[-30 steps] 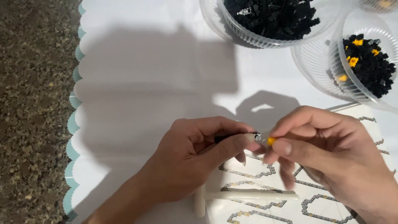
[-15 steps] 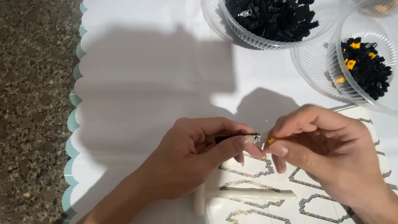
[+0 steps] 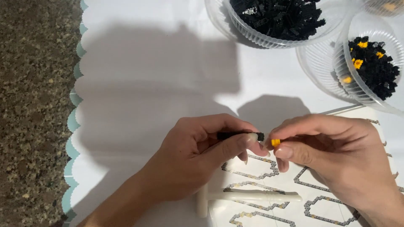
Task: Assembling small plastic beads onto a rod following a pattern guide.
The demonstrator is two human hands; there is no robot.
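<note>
While the left hand (image 3: 198, 159) pinches the black strip (image 3: 240, 135), the right hand (image 3: 336, 155), pinching a yellow piece (image 3: 275, 142), should line it up squarely before pressing, near the white cloth's (image 3: 160, 75) lower edge.

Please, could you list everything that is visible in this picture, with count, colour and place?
black piece: 1, black, pinched in the left hand
yellow piece: 1, yellow, at the right hand's fingertips
big bowl: 1, clear, top centre, full of black pieces
small bowl: 1, clear, top right, black and yellow pieces
instruction sheet: 1, white with grey outlines, under the hands
tool: 1, cream, T-shaped, on the sheet
tablecloth: 1, white, scalloped teal edge
countertop: 1, speckled brown, left
left hand: 1
right hand: 1
</note>
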